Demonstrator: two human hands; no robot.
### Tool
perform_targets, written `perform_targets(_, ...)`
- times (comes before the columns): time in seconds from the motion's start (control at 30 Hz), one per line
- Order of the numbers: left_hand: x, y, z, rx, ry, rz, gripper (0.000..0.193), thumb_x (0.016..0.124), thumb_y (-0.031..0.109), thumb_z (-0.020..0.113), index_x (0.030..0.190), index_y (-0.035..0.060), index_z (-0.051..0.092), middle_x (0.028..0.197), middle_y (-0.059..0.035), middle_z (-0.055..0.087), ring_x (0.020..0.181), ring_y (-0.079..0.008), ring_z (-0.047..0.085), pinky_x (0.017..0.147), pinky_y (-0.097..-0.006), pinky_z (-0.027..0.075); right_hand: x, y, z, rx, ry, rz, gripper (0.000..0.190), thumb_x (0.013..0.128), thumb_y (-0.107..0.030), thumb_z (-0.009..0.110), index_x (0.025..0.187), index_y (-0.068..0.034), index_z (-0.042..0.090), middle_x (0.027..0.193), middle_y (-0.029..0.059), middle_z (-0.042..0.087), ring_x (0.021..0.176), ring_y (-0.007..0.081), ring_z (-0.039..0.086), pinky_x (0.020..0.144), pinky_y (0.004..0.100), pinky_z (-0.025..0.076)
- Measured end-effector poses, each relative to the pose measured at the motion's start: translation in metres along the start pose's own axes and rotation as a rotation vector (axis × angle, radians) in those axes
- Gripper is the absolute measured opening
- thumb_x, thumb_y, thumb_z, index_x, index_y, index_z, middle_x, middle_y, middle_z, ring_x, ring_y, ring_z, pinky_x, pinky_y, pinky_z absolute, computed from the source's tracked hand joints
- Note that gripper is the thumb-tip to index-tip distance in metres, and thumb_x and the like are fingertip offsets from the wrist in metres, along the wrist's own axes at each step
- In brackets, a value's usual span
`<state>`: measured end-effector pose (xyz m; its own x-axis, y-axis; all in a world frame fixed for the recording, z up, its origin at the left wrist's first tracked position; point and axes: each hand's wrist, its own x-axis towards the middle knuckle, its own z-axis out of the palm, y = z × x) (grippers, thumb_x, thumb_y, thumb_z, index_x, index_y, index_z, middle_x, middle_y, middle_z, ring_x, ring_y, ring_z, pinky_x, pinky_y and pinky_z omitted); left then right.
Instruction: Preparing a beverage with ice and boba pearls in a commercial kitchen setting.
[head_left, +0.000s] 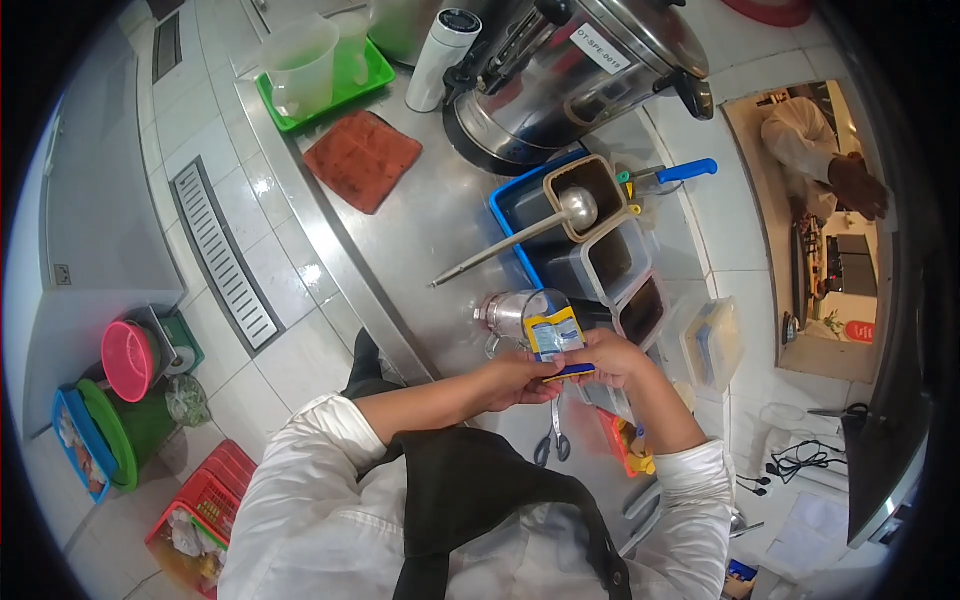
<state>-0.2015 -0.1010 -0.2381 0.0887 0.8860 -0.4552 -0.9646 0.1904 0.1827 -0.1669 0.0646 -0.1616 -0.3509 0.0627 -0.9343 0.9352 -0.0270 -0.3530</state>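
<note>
A yellow and blue sachet is held over the steel counter by both my hands. My left hand grips its lower edge from the left, thumb on top. From the right, my right hand pinches the same edge, where the foil looks folded. Just beyond the sachet, and partly hidden by it, is a clear glass mug. Scissors with dark handles lie on the counter close to my body, below my hands. Whether the sachet is sealed or torn, I cannot tell.
A ladle rests across tubs of dark liquid in a blue tray. Behind stand a steel urn and a white flask. An orange cloth and green tray sit left. Another person's hand shows through a hatch.
</note>
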Motion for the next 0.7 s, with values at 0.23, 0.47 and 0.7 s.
perform_targets(0.23,-0.001,-0.008,-0.004,-0.180,-0.065,-0.016,0.022,0.085,0.020,0.051,0.095,0.0011,0.050,0.079,-0.0068,0.059,0.069,-0.0103,0.059,0.065,-0.0207,0.051,0.012,-0.009,-0.010,-0.130,-0.107,0.086,0.024,0.071,-0.011,0.066,0.090,0.001,0.059,0.076,0.0088,0.061,0.064,0.0146,0.059,0.051,0.0245,0.046)
perform_targets(0.47,0.005,-0.017,-0.008,-0.418,-0.112,-0.090,0.029,0.088,0.022,0.044,0.104,-0.0011,0.048,0.082,-0.0075,0.058,0.070,-0.0113,0.059,0.066,-0.0208,0.051,0.014,-0.012,-0.024,0.067,-0.210,0.202,0.025,0.077,-0.010,0.060,0.098,0.002,0.055,0.081,0.0111,0.061,0.065,0.0159,0.059,0.057,0.0247,0.048)
perform_targets(0.7,-0.004,-0.013,-0.004,-0.535,-0.084,-0.114,0.023,0.088,0.020,0.043,0.100,0.0004,0.047,0.084,-0.0085,0.055,0.077,-0.0156,0.057,0.069,-0.0240,0.050,0.011,-0.022,-0.025,0.176,-0.242,0.280,0.030,0.081,-0.014,0.056,0.103,0.005,0.050,0.086,0.0146,0.060,0.063,0.0184,0.061,0.058,0.0263,0.053)
